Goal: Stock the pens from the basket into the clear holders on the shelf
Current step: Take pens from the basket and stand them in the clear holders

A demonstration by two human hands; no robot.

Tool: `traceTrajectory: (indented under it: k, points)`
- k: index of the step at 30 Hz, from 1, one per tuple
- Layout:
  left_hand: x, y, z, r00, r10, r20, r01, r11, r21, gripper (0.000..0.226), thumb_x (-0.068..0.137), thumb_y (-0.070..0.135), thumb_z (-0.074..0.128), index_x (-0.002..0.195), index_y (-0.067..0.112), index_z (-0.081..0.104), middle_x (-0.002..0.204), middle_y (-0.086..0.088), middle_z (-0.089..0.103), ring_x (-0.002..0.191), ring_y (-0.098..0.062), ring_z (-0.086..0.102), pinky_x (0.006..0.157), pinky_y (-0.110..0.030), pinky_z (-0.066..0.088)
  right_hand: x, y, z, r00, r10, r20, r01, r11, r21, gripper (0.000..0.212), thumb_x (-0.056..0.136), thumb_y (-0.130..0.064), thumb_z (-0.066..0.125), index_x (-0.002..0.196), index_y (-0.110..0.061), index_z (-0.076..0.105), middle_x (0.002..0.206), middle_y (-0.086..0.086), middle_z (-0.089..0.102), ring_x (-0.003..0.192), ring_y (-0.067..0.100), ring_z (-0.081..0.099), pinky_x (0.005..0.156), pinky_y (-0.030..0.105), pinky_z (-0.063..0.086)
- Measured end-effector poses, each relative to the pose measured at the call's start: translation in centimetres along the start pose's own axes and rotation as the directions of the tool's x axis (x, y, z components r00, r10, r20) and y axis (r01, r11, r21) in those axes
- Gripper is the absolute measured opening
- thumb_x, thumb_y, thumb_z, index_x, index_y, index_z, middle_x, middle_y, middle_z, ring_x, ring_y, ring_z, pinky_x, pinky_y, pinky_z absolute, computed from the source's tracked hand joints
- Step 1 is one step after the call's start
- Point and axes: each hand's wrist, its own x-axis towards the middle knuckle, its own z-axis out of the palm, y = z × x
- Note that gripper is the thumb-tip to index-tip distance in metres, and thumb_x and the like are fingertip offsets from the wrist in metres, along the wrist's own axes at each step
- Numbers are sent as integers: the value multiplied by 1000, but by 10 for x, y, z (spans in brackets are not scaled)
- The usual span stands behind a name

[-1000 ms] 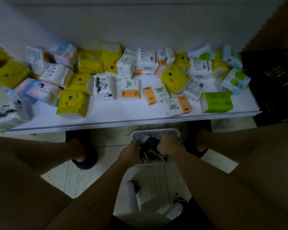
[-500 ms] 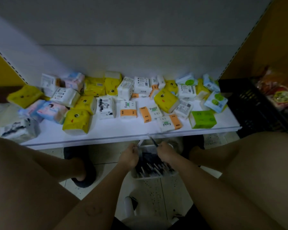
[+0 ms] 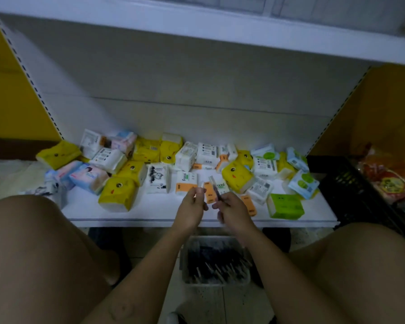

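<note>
Both forearms reach forward from the bottom of the frame, hands raised side by side at centre, over the front part of the white shelf [image 3: 159, 212]. Right hand [image 3: 235, 212]: fingers curled around the lower end of a pen [image 3: 213, 187], slim, dark barrel with a pale translucent tip, standing nearly upright and leaning slightly left. Left hand [image 3: 192, 208]: just beside the right, a narrow gap between them, thumb and forefinger lifted and drawn close together; cannot tell whether they pinch anything, too blurred. Below the hands, lower centre, the basket [image 3: 184, 265] sits on the tiled floor [image 3: 220, 302] under the shelf edge: rectangular, translucent pale plastic, filled with more pens [image 3: 216, 263], dark sticks with lighter ends lying crosswise in a loose heap. Shelf surface smooth, flat, matte white, with a thin grey front lip. Soft plastic-wrapped tissue packs [image 3: 117, 194] are scattered across it, pillow-shaped, yellow, white with orange bands, pink, pale blue; one green pack [image 3: 285, 205] lies to the right of the hands. A black slotted crate [image 3: 351, 188] stands at right. Bare knees [image 3: 33, 242] fill the lower corners of the frame.
</note>
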Motion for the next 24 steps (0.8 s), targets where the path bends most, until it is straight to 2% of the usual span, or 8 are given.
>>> traceTrajectory:
  k: [5, 7, 10, 13, 15, 18, 22, 24]
  points:
    - [0, 38, -13, 987, 148, -63, -152, 986, -68, 29, 103, 33, 37, 109, 16, 60, 76, 0, 60, 54, -6, 48, 49, -22, 41, -3, -37, -2, 953, -290, -90, 281, 954, -106, 22, 103, -28, 41, 101, -25, 63, 69, -14, 51, 59, 3, 44, 57, 23, 33]
    - [2, 60, -20, 979, 182, -91, -190, 978, -91, 26, 101, 29, 44, 107, 14, 64, 87, -2, 64, 67, -8, 57, 58, -23, 51, -7, -55, -1, 933, -341, -115, 332, 939, -87, 22, 101, -25, 45, 92, -25, 65, 62, -11, 52, 57, 6, 47, 57, 25, 38]
    - [4, 98, -32, 965, 229, -130, -249, 955, -163, 19, 98, 23, 53, 102, 11, 67, 91, -9, 67, 82, -17, 63, 70, -29, 58, -13, -85, -4, 921, -360, -150, 375, 923, 83, 16, 95, -13, 58, 80, -17, 62, 61, -4, 59, 55, 11, 55, 57, 34, 51]
    - [-1, 137, -47, 942, 295, -159, -319, 934, -159, 10, 95, 21, 59, 92, 18, 68, 87, -8, 70, 83, -19, 66, 78, -38, 55, -21, -118, -13, 871, -457, -180, 480, 870, 114, 13, 94, -8, 58, 87, -18, 63, 71, 0, 63, 54, 2, 53, 55, 22, 44]
    - [-6, 163, -56, 922, 353, -162, -374, 918, -134, 7, 93, 18, 60, 90, 20, 67, 87, -7, 71, 83, -16, 66, 81, -35, 54, -26, -140, -19, 837, -504, -211, 531, 843, 91, 16, 99, -15, 51, 100, -25, 64, 73, -6, 62, 54, -2, 50, 55, 18, 40]
    - [-15, 199, -66, 888, 435, -148, -453, 884, -120, 4, 91, 12, 64, 92, 14, 67, 89, -14, 70, 84, -18, 66, 84, -37, 54, -35, -171, -27, 814, -535, -228, 568, 815, 116, 25, 103, -26, 42, 100, -26, 67, 70, -5, 56, 51, 8, 41, 51, 27, 35]
    - [-25, 248, -79, 812, 564, -150, -573, 819, -26, 7, 88, 14, 67, 93, 10, 68, 81, -4, 68, 77, -12, 63, 72, -30, 53, -50, -217, -39, 749, -622, -229, 656, 744, 125, 19, 99, -21, 52, 87, -23, 68, 75, 8, 61, 66, 12, 55, 67, 35, 49]
    - [-32, 271, -86, 781, 608, -141, -613, 790, 11, 10, 87, 17, 68, 97, 13, 69, 83, -2, 70, 80, -15, 66, 72, -31, 55, -60, -240, -45, 705, -669, -235, 700, 710, 75, 18, 96, -22, 57, 86, -30, 69, 81, 10, 67, 75, 14, 59, 74, 36, 51]
